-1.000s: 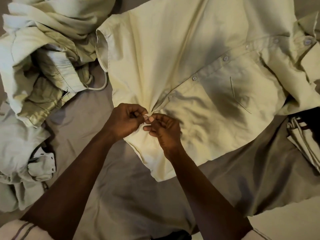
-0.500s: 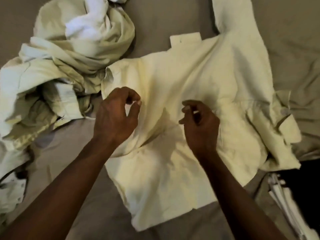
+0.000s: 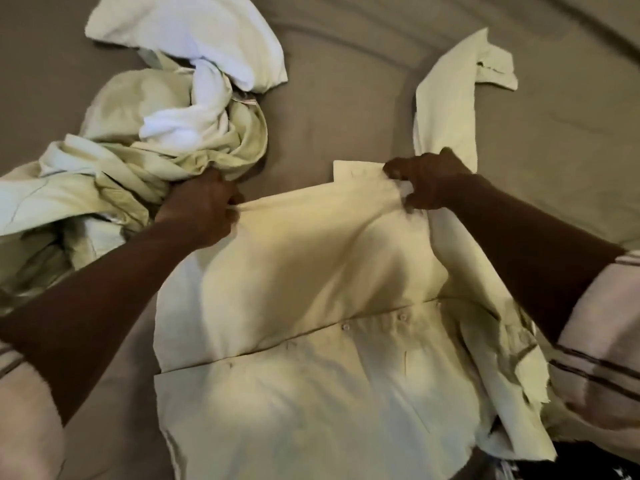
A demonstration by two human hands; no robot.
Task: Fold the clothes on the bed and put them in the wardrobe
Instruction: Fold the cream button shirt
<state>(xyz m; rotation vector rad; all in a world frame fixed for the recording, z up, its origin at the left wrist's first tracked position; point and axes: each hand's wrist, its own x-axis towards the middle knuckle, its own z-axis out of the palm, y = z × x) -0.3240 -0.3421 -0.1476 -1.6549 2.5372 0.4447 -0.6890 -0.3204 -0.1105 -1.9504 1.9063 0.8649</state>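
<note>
1. On the bed [image 3: 346, 98], at the centre of the view, a pale yellow button shirt [image 3: 311, 271] lies spread out with its front up, and its placket [image 3: 345, 327] seems closed. I see no fold in it yet, so I judge that the folding of this piece is only beginning.
2. At 10 o'clock lies a pile of crumpled clothes [image 3: 138, 161] with a white garment [image 3: 207, 36] on top, not folded. The wardrobe is not in view, so most of the task remains.
3. The left hand [image 3: 201, 209], at 10 o'clock from the shirt's centre, has its fingers curled and grips the shirt's far edge.
4. The right hand [image 3: 429, 183], at 1 o'clock, pinches the same edge where the long sleeve [image 3: 446, 109] runs toward 12 o'clock. The cloth between both hands looks stretched.
</note>
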